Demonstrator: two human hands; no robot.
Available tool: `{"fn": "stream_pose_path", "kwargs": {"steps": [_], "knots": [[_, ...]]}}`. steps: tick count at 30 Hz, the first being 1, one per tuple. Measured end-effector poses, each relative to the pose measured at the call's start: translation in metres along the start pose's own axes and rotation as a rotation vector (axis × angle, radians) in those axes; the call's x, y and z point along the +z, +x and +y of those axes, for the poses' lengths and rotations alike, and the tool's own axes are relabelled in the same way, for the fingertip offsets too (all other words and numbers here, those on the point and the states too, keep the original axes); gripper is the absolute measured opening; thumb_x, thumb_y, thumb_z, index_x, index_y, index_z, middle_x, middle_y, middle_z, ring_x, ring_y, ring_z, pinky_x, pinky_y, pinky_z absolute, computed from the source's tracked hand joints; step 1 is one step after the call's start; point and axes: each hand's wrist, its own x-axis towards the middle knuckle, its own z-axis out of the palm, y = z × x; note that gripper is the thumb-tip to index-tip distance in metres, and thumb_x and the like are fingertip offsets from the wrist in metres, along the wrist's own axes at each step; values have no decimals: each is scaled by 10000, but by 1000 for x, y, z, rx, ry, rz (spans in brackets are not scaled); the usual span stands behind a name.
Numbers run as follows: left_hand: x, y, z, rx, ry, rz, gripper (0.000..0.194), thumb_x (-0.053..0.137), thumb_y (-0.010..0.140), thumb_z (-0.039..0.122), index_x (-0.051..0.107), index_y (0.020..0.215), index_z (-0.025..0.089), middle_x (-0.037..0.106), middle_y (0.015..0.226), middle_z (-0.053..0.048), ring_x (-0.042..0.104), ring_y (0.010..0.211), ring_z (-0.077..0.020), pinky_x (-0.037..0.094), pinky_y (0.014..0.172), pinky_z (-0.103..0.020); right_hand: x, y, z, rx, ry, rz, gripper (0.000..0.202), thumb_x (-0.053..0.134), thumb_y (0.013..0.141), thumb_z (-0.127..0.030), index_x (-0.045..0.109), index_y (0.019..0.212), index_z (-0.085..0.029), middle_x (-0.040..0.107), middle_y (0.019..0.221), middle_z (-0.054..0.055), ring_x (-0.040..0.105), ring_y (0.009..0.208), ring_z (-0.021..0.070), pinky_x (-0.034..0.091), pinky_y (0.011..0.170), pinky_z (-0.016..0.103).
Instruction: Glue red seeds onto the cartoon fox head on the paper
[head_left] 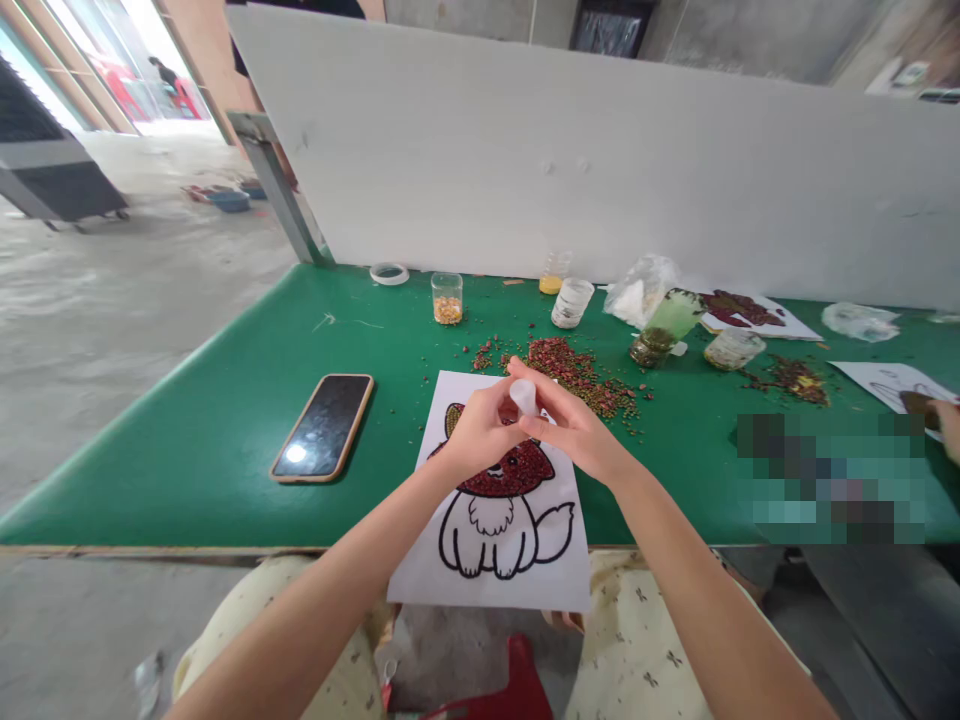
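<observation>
A white sheet [424, 560] lies on the green table with an outlined fox drawing; its head is covered in dark red beans [517, 475], and its body and tail are bare outline. Above the head, my left hand [484, 425] and my right hand [576, 428] meet with curled fingers around a small white cylindrical thing [523, 397]. It looks like a small bottle or its cap, and its lower part is hidden by the fingers. Just beyond the hands spreads a loose pile of red and green beans [574, 370].
A phone [322, 428] lies left of the sheet. Toward the white board [525, 160] stand a cup of corn kernels [448, 308], a whitish cup [572, 303] and a tilted greenish container [664, 325]. Another person's hand [949, 428] touches a sheet at far right.
</observation>
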Motion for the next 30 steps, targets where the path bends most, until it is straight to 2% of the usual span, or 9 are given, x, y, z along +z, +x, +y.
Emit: {"fn": "stream_pose_path", "kwargs": {"steps": [2, 4, 9, 11, 13, 17, 20, 25, 30], "knots": [[-2, 2, 0, -15, 19, 34, 123, 596, 730, 203, 566, 825, 131, 590, 725, -14, 532, 658, -122, 436, 624, -262, -3, -2, 0, -8, -53, -48, 632, 671, 768, -326, 410, 1337, -412, 295, 1480, -75, 241, 1374, 211, 224, 1139, 416], [-3, 4, -2, -25, 25, 41, 99, 588, 758, 231, 564, 788, 140, 573, 699, -5, 514, 639, -115, 424, 615, -259, -4, -3, 1, -20, -90, -51, 673, 700, 738, -313, 412, 1340, -400, 332, 1465, -61, 279, 1359, 216, 245, 1131, 419], [1, 7, -11, 13, 36, 15, 95, 578, 738, 171, 500, 793, 165, 537, 702, 16, 496, 625, -112, 415, 589, -254, 8, -1, 5, -75, -194, 200, 496, 692, 741, -323, 551, 1217, -321, 557, 1276, 6, 502, 1186, 211, 382, 1038, 418], [5, 7, -14, 65, 52, -3, 180, 557, 706, 115, 491, 865, 166, 552, 798, -8, 523, 702, -131, 439, 633, -269, 15, 0, 6, -76, -221, 302, 435, 691, 741, -319, 581, 1161, -300, 596, 1217, 16, 549, 1120, 208, 422, 995, 408], [6, 5, -14, 103, 62, -29, 276, 547, 674, 81, 477, 928, 161, 547, 880, -31, 529, 775, -146, 453, 673, -280, 18, 1, 7, -69, -213, 351, 386, 680, 749, -314, 599, 1126, -288, 599, 1217, 22, 557, 1112, 210, 434, 982, 402], [1, 1, -5, 32, 31, -96, 299, 591, 711, 153, 479, 989, 150, 558, 868, -32, 532, 763, -140, 459, 669, -278, 10, 2, 5, -19, -125, 267, 364, 668, 760, -314, 618, 1119, -284, 571, 1271, 19, 532, 1160, 214, 415, 1008, 392], [-6, 1, 3, -14, 93, -95, 278, 657, 713, 244, 524, 935, 142, 576, 804, -19, 536, 715, -131, 455, 658, -280, 1, 1, 3, 28, -55, 173, 371, 655, 774, -310, 614, 1142, -303, 571, 1275, 0, 529, 1168, 207, 402, 1023, 398], [-12, 2, 7, -6, 157, -128, 297, 720, 674, 292, 571, 883, 142, 561, 733, 8, 504, 650, -104, 438, 614, -251, -5, -1, 3, 45, -60, 107, 380, 638, 792, -317, 599, 1170, -337, 564, 1280, -21, 494, 1208, 211, 368, 1051, 428], [-9, 0, 6, 46, 172, -92, 226, 626, 757, 280, 554, 917, 137, 589, 755, -13, 537, 669, -117, 446, 620, -253, -2, -3, 0, 34, -39, 96, 365, 605, 819, -317, 581, 1183, -339, 538, 1308, -19, 479, 1221, 204, 368, 1051, 415]]}}
